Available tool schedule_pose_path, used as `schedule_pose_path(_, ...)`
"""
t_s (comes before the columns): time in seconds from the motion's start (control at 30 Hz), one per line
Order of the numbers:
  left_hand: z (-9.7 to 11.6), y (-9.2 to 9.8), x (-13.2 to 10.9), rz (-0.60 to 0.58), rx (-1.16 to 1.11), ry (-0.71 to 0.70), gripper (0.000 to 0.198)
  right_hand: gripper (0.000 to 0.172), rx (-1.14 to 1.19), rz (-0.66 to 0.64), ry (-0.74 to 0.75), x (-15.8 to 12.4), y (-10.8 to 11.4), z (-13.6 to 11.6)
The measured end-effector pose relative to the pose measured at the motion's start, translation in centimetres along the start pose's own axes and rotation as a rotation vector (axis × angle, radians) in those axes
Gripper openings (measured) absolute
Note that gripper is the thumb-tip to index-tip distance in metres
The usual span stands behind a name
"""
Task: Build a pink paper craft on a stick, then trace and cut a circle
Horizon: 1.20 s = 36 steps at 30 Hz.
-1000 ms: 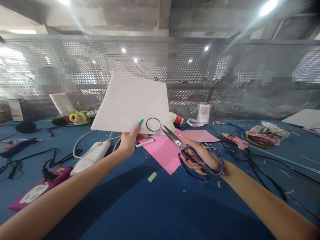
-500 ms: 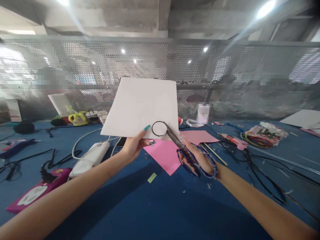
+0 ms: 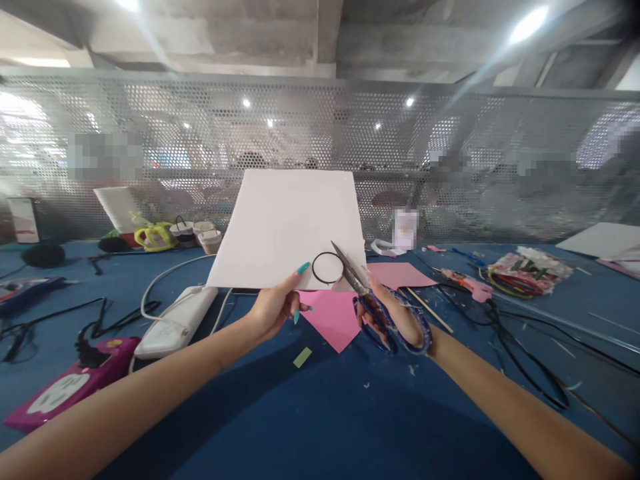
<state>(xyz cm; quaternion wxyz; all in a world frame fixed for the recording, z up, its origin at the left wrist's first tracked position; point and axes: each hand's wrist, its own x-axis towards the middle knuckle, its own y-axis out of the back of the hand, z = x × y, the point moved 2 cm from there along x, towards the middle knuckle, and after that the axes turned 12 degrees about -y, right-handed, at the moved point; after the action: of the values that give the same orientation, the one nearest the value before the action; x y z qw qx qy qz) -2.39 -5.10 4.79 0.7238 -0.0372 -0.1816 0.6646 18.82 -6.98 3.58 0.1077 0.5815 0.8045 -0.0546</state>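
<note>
A large white sheet of paper [image 3: 295,220] is held up in front of me, with a black circle outline [image 3: 315,277] near its lower right edge. My left hand [image 3: 273,308] pinches the bottom edge of the sheet, thumb on top beside the circle. In my right hand [image 3: 395,313] is a pair of scissors [image 3: 353,275] with dark blue patterned handles. Their blades lie at the circle's right side, where the paper's edge is cut. Beneath the sheet, pink paper [image 3: 337,320] lies on the table.
On the blue table [image 3: 310,420] lie a green paper scrap [image 3: 303,357], a white power strip [image 3: 175,323] and a magenta power block [image 3: 70,387] at left. A pink glue gun [image 3: 473,285] with black cables and a bundle of craft pieces [image 3: 530,272] lie at right. A perforated metal screen [image 3: 200,127] stands behind.
The white sheet has shifted slightly down and right and tilted flatter, and my left hand has moved right with it. The scissors' blades now show slightly apart beside the circle.
</note>
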Motion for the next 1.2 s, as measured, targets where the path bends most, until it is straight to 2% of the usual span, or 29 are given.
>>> schedule_pose_path(0.13,0.2,0.6,0.4,-0.016,0.048,-0.023,0.023,0.061,-0.034,0.044,0.055,0.1,0.1,0.2)
schedule_pose_path(0.33,0.7,1.2,0.9,-0.097,0.071,0.042,0.026,0.058,-0.094,0.084,0.075,0.1,0.0,0.3)
schedule_pose_path(0.6,1.8,0.6,0.8,-0.05,0.069,-0.022,0.018,0.05,-0.121,0.164,0.098,0.1,-0.3,0.0)
schedule_pose_path(0.7,2.6,0.3,0.7,-0.013,0.07,-0.033,0.011,0.052,-0.165,0.184,0.11,-0.2,-0.6,-0.2)
schedule_pose_path(0.83,3.2,0.1,0.6,-0.011,0.074,-0.004,0.013,0.056,-0.235,0.173,0.13,-0.3,-0.8,-0.3)
schedule_pose_path(1.0,3.0,0.4,1.0,-0.026,0.065,-0.053,0.012,0.057,-0.301,0.182,0.17,-0.8,-1.2,-0.6)
schedule_pose_path(1.2,2.6,1.0,1.5,-0.044,0.059,-0.076,0.015,0.055,-0.265,0.196,0.166,-1.1,-1.4,-0.6)
